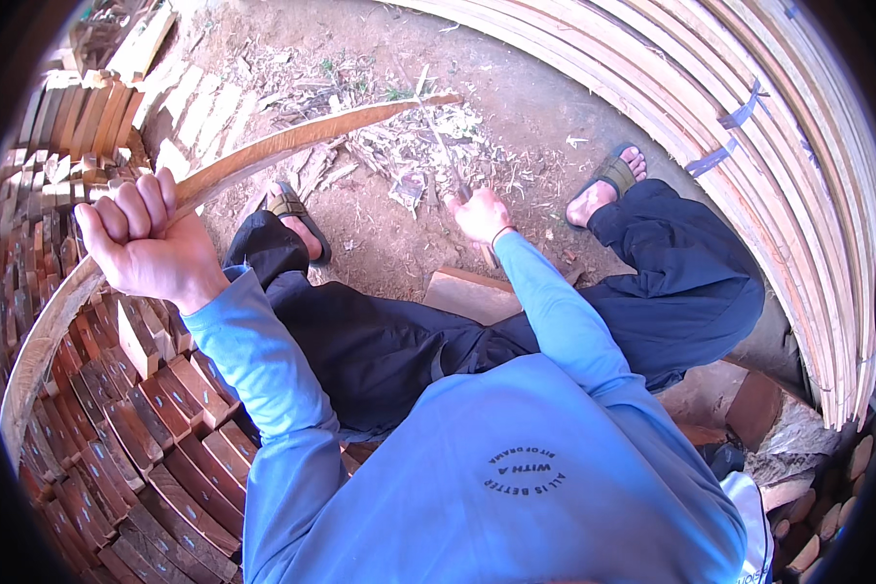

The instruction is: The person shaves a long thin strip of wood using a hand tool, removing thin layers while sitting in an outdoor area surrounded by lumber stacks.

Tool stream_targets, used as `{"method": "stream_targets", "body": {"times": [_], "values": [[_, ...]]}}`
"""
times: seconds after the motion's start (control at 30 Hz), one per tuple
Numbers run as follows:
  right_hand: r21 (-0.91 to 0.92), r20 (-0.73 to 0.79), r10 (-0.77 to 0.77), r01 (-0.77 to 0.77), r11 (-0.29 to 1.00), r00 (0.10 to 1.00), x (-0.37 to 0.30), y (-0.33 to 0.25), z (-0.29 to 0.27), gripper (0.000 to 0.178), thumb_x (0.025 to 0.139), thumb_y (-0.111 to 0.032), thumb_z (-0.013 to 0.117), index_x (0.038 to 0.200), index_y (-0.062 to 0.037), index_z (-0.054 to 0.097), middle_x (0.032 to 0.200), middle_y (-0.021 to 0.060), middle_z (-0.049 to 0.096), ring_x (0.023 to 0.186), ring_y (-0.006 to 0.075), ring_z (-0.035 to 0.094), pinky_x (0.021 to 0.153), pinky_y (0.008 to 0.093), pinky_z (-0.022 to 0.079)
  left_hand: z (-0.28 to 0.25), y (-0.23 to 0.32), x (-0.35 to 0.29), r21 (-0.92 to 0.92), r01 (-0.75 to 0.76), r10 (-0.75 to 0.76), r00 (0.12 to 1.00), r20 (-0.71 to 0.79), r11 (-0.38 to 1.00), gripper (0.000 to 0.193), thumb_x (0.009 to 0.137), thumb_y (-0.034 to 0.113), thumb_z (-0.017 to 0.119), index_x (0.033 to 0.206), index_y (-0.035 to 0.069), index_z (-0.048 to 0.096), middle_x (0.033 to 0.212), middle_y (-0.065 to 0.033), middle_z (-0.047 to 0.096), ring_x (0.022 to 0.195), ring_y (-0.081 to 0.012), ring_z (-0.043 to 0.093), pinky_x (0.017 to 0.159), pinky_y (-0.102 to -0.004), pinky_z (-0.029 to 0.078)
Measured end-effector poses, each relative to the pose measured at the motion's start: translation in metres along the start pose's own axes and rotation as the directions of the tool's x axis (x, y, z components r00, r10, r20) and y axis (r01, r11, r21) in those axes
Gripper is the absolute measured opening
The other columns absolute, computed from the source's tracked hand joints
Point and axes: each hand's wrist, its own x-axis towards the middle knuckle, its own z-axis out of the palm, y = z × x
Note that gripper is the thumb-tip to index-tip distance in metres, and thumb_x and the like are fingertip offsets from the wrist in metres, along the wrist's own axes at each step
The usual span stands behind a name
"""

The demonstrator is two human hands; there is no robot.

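Note:
My left hand (146,238), raised at the left, is wrapped round a long wooden slat (292,144). The slat runs from the lower left up to the top middle, and the fisheye view bends it. My right hand (482,214) is closed on the handle of a long, thin-bladed knife (440,146) between my feet. Its blade points up and away, crossing by the slat's far end; whether they touch I cannot tell. A handle end shows below the right hand. Pale wood shavings (457,131) lie on the ground around the blade.
Stacked short brown wood blocks (156,428) fill the left side. Long pale boards (740,185), bound with a blue strip, curve along the right. A wooden block (467,294) lies between my legs. My sandalled feet rest on the dirt ground (516,78). Cut wood ends sit at lower right.

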Motion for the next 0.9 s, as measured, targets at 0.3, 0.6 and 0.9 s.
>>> {"method": "stream_targets", "body": {"times": [0.3,0.6,0.9], "values": [[-0.206,-0.255,-0.031,-0.023,0.978,0.967,0.028,0.042,0.006,0.045,0.083,-0.044,0.062,0.088,0.0,0.068,0.08,0.0186,0.068,0.083,0.0305,0.066,0.084,0.0389,0.051,0.005,0.0,-0.002,-0.074,0.021,-0.017,0.998,0.058,0.997,0.049,0.098,0.026,0.043,0.057,0.017,0.019,0.049,0.0049,0.013,0.049,-0.0102,0.007,0.049,-0.0295,0.013],[-0.101,-0.091,0.026,-0.035,0.994,0.996,0.021,0.038,-0.017,0.043,0.084,-0.042,0.061,0.085,0.0002,0.068,0.084,0.0202,0.068,0.079,0.0292,0.067,0.074,0.0378,0.054,-0.007,0.001,0.004,-0.107,0.044,-0.036,0.996,0.077,0.993,0.047,0.096,0.022,0.042,0.056,0.018,0.019,0.051,0.0045,0.012,0.049,-0.0101,0.011,0.05,-0.0279,0.016],[-0.163,0.026,-0.022,0.026,0.986,0.999,-0.001,-0.01,-0.029,0.049,0.084,-0.048,0.058,0.097,-0.0019,0.068,0.099,0.0205,0.067,0.097,0.0317,0.064,0.087,0.0401,0.05,-0.007,0.0,0.002,-0.067,0.019,-0.018,1.0,0.013,0.998,0.047,0.096,0.022,0.042,0.057,0.018,0.018,0.052,0.0043,0.012,0.05,-0.0102,0.01,0.05,-0.0282,0.015]]}}
